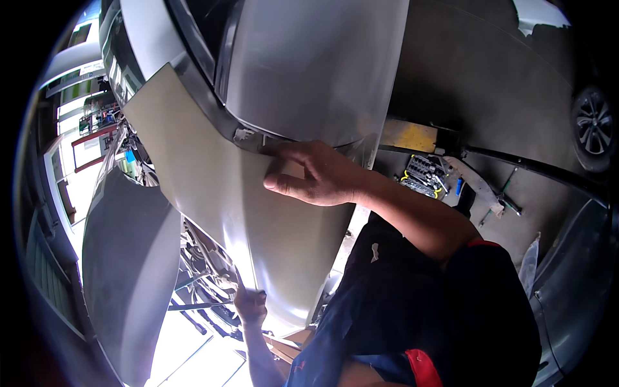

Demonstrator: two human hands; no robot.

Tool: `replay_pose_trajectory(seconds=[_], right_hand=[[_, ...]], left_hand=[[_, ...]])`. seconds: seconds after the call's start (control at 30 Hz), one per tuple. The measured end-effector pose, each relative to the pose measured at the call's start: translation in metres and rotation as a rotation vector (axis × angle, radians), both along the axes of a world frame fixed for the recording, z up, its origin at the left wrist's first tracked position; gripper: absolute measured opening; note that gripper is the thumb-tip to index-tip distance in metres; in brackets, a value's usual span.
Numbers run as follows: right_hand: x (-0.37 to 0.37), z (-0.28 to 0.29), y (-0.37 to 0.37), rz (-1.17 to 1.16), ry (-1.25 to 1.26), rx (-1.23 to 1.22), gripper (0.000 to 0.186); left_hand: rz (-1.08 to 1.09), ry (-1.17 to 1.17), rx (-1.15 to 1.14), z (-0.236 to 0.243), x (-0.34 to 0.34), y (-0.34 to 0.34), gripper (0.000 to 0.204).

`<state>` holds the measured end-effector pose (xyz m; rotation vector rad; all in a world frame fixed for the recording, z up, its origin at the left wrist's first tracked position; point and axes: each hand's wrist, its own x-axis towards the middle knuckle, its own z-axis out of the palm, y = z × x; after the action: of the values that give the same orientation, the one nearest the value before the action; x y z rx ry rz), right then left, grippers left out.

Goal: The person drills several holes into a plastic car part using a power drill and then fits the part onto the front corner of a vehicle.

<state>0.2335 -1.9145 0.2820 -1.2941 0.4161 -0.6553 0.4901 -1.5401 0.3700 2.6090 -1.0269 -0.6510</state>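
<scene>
A beige-grey car fender [200,142] lies across the middle of the view, against the silver door [309,71] of a car. My right hand [316,173] rests on the fender close to the door seam, thumb and forefinger spread apart, the other fingers partly hidden. Lower down, my left hand [250,306] is closed around the inner edge of the fender, beside the engine bay [206,271]. Its fingertips are hidden under the panel. A torn, pale patch [244,134] shows at the fender's corner by the door.
A large grey body panel, apparently the hood [129,258], stands to the left. On the floor at right lie an open tool case [425,174], a yellow-and-black lift arm [409,137] and a blue-handled tool [459,187]. Another car's wheel [593,122] is at far right.
</scene>
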Motion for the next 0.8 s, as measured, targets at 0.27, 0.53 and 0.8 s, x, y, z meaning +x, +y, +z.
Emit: replay_pose_trajectory(seconds=[0.27,0.53,0.8], right_hand=[[0.017,-0.024,0.001,-0.162,-0.16,-0.216,0.057],[0.026,-0.032,0.016,-0.222,-0.141,-0.184,0.061],[0.04,-0.037,0.007,-0.299,-0.26,-0.19,0.055]], left_hand=[[-0.073,-0.098,0.019,0.003,-0.005,-0.003,0.087],[-0.207,-0.332,0.191,-0.002,0.015,0.03,0.061],[-0.42,-0.414,0.159,-0.003,0.015,0.023,0.022]])
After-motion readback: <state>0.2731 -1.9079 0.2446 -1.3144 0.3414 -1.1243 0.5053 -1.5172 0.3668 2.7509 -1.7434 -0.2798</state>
